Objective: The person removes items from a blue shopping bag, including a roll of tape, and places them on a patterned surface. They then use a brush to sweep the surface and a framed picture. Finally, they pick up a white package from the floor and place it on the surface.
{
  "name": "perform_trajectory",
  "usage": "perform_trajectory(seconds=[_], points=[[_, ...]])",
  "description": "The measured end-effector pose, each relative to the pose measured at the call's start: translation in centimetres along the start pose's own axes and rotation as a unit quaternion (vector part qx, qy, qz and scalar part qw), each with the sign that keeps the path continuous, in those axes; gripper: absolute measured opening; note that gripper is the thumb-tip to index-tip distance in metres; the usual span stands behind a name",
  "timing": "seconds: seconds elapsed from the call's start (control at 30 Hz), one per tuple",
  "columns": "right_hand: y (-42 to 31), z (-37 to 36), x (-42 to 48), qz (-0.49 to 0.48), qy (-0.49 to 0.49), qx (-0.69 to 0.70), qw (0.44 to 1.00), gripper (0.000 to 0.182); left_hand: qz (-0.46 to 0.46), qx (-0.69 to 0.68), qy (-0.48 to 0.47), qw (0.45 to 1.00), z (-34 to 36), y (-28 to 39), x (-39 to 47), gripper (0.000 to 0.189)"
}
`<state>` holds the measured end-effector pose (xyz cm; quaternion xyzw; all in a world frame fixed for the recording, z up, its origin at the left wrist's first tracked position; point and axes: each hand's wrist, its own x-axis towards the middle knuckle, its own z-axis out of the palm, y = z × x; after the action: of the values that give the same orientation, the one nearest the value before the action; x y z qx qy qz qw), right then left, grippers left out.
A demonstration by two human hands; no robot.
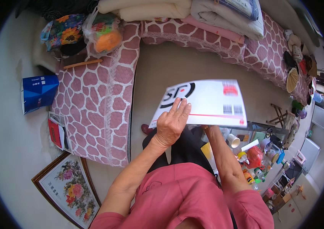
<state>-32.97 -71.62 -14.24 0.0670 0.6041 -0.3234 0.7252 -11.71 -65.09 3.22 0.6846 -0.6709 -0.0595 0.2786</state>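
Observation:
A large flat white cardboard mailer envelope [205,103] with black and red printing and barcodes is held level in front of me, above my lap. My left hand [173,118] lies over its near left part, fingers extended on the top face and thumb out of sight. From below the near edge, my right hand [208,127] supports the envelope; its fingers are almost wholly hidden underneath. Beneath the envelope are my dark trousers [176,148] and the tip of a dark red shoe [146,129].
To the right, a glass-topped table [268,126] carries a paper cup [233,140], a red plastic bag [255,157] and several bottles. A patterned covered seat [99,94] runs along the left. Rolled bedding [153,10] lies ahead. A framed flower picture [73,189] leans at lower left.

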Motion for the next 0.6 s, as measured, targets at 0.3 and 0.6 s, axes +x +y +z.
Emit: perform_trajectory(seconds=[0.3,0.6], points=[[-0.9,4.1,0.7,0.044,-0.089,-0.041,0.994,0.061,0.045,-0.028,-0.043,0.998,2.6,3.8,-1.0,0.030],[0.1,10.3,-6.1,0.152,-0.245,-0.138,0.948,0.063,-0.048,-0.001,0.013,0.999,2.0,2.1,-2.6,0.032]])
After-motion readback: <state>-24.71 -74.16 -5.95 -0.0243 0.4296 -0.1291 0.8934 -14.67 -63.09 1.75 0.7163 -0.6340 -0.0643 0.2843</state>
